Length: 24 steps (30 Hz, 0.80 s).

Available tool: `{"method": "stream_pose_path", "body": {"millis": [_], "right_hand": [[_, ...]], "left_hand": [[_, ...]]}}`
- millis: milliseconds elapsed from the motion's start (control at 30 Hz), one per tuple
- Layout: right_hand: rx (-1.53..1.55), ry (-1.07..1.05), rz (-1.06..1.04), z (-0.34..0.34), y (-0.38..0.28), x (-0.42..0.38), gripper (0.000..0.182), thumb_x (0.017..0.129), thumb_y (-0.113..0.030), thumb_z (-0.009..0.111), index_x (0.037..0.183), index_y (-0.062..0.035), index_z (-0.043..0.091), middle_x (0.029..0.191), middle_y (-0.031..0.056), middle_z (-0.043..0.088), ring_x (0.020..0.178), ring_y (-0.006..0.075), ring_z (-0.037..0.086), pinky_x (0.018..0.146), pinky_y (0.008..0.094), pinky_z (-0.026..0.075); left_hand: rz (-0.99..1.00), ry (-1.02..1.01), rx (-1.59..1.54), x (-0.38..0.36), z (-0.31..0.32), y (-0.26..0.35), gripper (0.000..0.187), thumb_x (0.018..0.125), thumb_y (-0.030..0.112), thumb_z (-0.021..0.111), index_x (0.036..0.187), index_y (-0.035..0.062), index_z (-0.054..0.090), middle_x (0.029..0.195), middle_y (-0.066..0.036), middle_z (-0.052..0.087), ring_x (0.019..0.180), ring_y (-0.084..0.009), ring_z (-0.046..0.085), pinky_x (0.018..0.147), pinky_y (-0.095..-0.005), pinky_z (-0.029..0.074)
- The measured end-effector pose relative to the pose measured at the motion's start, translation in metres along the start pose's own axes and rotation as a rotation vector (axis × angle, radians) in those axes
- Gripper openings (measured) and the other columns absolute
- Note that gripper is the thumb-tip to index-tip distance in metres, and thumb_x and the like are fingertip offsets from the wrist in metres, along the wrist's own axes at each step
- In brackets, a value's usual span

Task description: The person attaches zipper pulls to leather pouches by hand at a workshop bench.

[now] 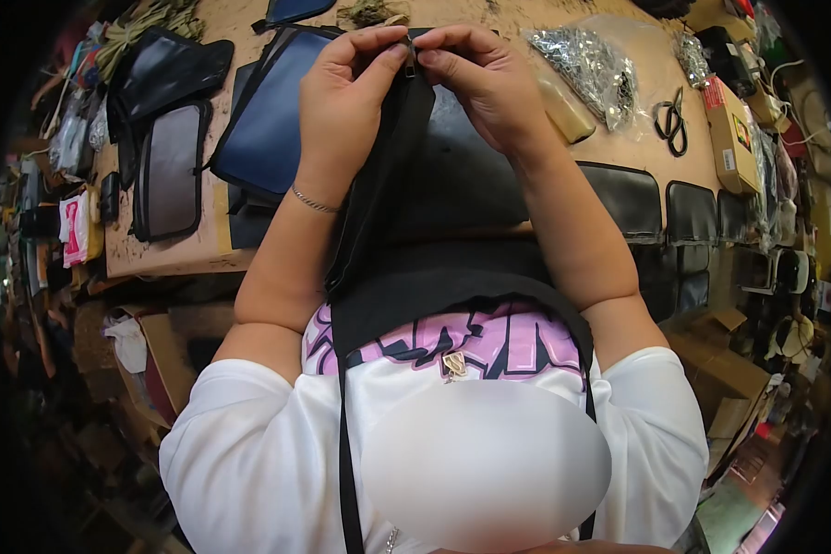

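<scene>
Both hands are raised over the table and meet at the top of a long black zipper (pixel 390 166). Thumb and forefinger of my left hand (pixel 353 78) pinch one side of its end. My right hand (pixel 480 83) pinches the other side, fingertips almost touching the left ones. A small metal zipper pull (pixel 411 63) shows between the thumbs. From there the black tape hangs down beside my left forearm to the apron (pixel 452 272). Beneath the hands lie blue panels (pixel 277 120) with dark edges and a large black sheet (pixel 471 175).
Black-edged pieces, including a grey panel (pixel 173 166), lie at left. To the right are a plastic bag of small metal parts (pixel 586 69), black-handled scissors (pixel 674 125) and a cardboard box (pixel 731 138). Flat black pieces (pixel 623 198) line the table's (pixel 240 74) near edge.
</scene>
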State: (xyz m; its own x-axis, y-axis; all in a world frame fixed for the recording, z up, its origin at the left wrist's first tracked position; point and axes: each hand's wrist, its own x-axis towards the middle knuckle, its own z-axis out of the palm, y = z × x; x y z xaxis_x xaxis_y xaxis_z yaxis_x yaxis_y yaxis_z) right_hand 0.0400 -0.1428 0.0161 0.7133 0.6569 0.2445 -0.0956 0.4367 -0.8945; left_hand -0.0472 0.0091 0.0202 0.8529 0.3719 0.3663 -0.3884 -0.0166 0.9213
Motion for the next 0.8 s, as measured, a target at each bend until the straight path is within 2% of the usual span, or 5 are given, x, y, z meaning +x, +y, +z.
{"method": "stream_pose_path", "body": {"millis": [133, 233, 433, 500, 800], "right_hand": [[-0.113, -0.009, -0.075, -0.001, 0.004, 0.0, 0.02, 0.095, -0.004, 0.068, 0.115, -0.0039, 0.069, 0.103, 0.002, 0.07, 0.094, 0.0086, 0.064, 0.084, 0.0226, 0.051], [-0.246, 0.078, 0.093, 0.005, -0.009, 0.0, 0.025, 0.093, 0.002, 0.066, 0.108, -0.0061, 0.048, 0.095, 0.0018, 0.06, 0.087, 0.0091, 0.061, 0.077, 0.0231, 0.05], [-0.318, 0.01, -0.01, 0.003, -0.009, 0.002, 0.026, 0.095, 0.002, 0.064, 0.109, -0.0065, 0.044, 0.094, 0.0018, 0.058, 0.084, 0.0074, 0.057, 0.074, 0.0214, 0.048], [-0.317, 0.036, -0.045, 0.002, -0.004, 0.0, 0.025, 0.095, 0.002, 0.064, 0.107, -0.0064, 0.045, 0.093, 0.0015, 0.057, 0.084, 0.0069, 0.056, 0.073, 0.0216, 0.048], [-0.42, 0.146, -0.031, 0.009, -0.006, -0.006, 0.021, 0.094, 0.003, 0.065, 0.102, -0.006, 0.047, 0.091, 0.001, 0.057, 0.082, 0.0069, 0.055, 0.073, 0.022, 0.047]], "left_hand": [[-0.046, -0.056, 0.042, 0.002, -0.007, 0.001, 0.023, 0.097, 0.003, 0.066, 0.118, -0.003, 0.067, 0.112, -0.007, 0.071, 0.105, -0.011, 0.065, 0.094, -0.023, 0.05], [-0.028, -0.086, 0.174, 0.002, -0.007, 0.007, 0.022, 0.096, 0.002, 0.066, 0.117, -0.0024, 0.068, 0.111, -0.006, 0.071, 0.103, -0.0102, 0.065, 0.092, -0.0228, 0.05], [0.036, -0.077, 0.274, 0.0, -0.001, 0.01, 0.019, 0.095, 0.003, 0.067, 0.113, -0.0011, 0.07, 0.104, -0.004, 0.072, 0.096, -0.0087, 0.065, 0.087, -0.0228, 0.051], [0.079, -0.047, 0.304, -0.001, 0.002, 0.01, 0.016, 0.093, 0.005, 0.068, 0.107, -0.0003, 0.072, 0.097, -0.006, 0.074, 0.09, -0.0098, 0.067, 0.082, -0.024, 0.053], [0.122, -0.029, 0.313, 0.0, 0.004, 0.002, 0.017, 0.092, 0.004, 0.069, 0.108, -0.0003, 0.072, 0.096, -0.008, 0.073, 0.087, -0.0126, 0.069, 0.08, -0.0255, 0.053]]}}
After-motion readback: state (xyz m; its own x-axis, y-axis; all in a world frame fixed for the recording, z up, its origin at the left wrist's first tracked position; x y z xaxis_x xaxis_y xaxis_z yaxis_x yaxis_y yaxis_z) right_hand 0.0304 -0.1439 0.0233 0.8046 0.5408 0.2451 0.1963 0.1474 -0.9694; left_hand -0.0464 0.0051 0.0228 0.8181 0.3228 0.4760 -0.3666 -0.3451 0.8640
